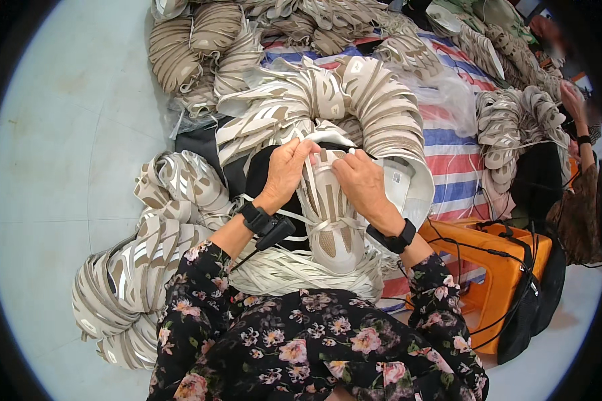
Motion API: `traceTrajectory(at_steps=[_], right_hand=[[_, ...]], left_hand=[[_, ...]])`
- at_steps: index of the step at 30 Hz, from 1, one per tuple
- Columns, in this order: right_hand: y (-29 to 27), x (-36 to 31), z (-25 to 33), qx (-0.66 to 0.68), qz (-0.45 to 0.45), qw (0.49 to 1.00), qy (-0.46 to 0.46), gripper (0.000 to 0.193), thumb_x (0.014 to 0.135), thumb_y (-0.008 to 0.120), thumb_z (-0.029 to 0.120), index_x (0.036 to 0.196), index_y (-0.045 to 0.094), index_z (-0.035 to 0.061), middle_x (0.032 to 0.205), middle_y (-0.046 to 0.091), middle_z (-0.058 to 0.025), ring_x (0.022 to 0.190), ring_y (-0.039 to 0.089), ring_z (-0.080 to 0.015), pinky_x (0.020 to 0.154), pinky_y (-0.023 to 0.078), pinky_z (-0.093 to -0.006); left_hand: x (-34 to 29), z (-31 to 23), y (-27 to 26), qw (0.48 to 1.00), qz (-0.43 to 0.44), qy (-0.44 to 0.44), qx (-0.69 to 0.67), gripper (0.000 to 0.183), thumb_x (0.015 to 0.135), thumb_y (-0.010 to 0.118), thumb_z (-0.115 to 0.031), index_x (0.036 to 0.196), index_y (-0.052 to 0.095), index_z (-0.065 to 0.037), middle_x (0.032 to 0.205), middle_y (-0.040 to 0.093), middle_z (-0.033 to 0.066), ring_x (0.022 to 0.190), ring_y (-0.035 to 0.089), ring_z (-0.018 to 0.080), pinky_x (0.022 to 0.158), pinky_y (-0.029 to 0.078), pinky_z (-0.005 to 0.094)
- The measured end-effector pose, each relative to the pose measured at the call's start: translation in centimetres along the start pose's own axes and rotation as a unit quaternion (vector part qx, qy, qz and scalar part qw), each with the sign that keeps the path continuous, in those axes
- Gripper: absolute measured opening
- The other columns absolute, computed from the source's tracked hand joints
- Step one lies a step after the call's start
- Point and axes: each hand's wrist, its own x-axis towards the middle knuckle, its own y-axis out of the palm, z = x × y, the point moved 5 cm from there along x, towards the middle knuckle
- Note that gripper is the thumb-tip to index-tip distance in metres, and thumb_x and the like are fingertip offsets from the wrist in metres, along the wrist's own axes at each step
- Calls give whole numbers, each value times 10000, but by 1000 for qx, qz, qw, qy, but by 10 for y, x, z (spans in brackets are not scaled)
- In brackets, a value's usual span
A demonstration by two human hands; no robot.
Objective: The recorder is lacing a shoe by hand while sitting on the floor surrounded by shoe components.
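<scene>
A beige and white shoe upper (336, 250) lies in front of me, toe pointing toward my body. A pale shoelace (342, 224) crosses it near the toe. My left hand (289, 168) is closed in a pinch at the left of its far opening, with a strand of lace hanging from the fingers. My right hand (364, 184) pinches the opening's right edge; its fingertips are partly hidden. Beneath the upper lies a bundle of loose pale laces (284, 273). Just beyond my hands curves a stacked row of uppers (384, 100).
More stacked uppers (117, 281) lie on the floor at my left, others (184, 50) at the far left. A striped plastic sheet (453, 160) spreads to the right. An orange plastic stool (491, 257) with black cables stands near my right arm. Another person's hand (572, 100) shows far right.
</scene>
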Motion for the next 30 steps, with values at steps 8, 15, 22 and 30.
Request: traceTrajectory(at_steps=[8, 15, 22, 30], right_hand=[[-10, 60, -34, 568, -88, 773, 269, 139, 893, 481, 127, 848, 520, 2, 689, 572, -44, 551, 533, -90, 480, 432, -222], [36, 43, -1, 627, 46, 695, 350, 140, 838, 527, 142, 782, 536, 14, 674, 558, -24, 518, 468, -52, 455, 379, -191], [35, 35, 6, 598, 88, 724, 332, 138, 810, 515, 136, 767, 542, 8, 692, 562, -26, 592, 505, -57, 541, 405, -197], [33, 29, 20, 663, 74, 674, 316, 154, 862, 476, 145, 852, 538, 4, 697, 596, -36, 529, 569, -94, 428, 411, -204]], left_hand=[[2, 4, -8, 995, -7, -43, -87, 302, 912, 474, -271, 916, 611, -2, 704, 550, -14, 622, 456, 50, 595, 372, 190], [13, 10, -3, 979, 16, 0, -201, 278, 935, 448, -245, 1020, 582, -16, 826, 576, -1, 691, 496, 75, 625, 438, 232], [3, -5, -7, 956, 57, -53, -284, 331, 942, 436, -244, 1139, 532, 4, 1048, 598, 72, 847, 557, 132, 709, 465, 277], [-8, -5, -6, 952, 58, -83, -290, 335, 934, 447, -275, 1093, 550, 1, 976, 604, 66, 682, 530, 104, 645, 470, 246]])
